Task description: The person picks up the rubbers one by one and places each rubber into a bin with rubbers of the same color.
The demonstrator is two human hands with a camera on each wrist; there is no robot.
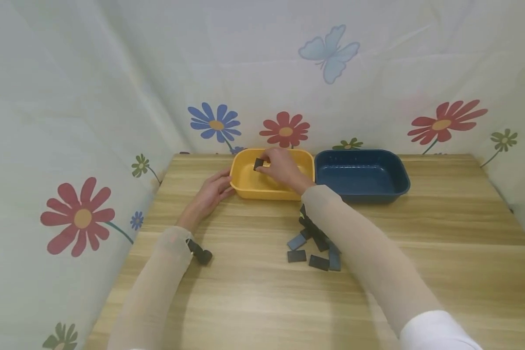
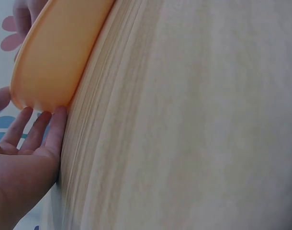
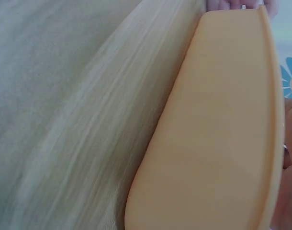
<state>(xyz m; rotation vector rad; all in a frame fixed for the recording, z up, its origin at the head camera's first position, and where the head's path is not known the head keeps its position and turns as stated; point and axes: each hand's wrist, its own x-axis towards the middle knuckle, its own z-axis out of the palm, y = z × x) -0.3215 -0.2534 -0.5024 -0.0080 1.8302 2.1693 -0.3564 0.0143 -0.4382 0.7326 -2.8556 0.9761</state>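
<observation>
A yellow basin (image 1: 271,194) stands at the back of the table. My right hand (image 1: 281,166) reaches over it and pinches a small dark rectangular tile (image 1: 258,164) between thumb and fingers, within the rim in the head view. At the basin's left end my left hand (image 1: 211,193) rests its fingertips against the outer wall, thumb up near the rim. The left wrist view shows these fingers (image 2: 55,132) fairly straight along the basin's end. In the right wrist view the basin's side (image 3: 208,124) covers most of the right hand (image 3: 290,143).
A dark blue basin (image 1: 362,197) stands right beside the yellow one. Several dark and blue-grey tiles (image 1: 296,256) lie scattered and heaped on the wooden table (image 1: 245,291), partly hidden under the right forearm. A flowered curtain (image 1: 253,63) hangs behind the table.
</observation>
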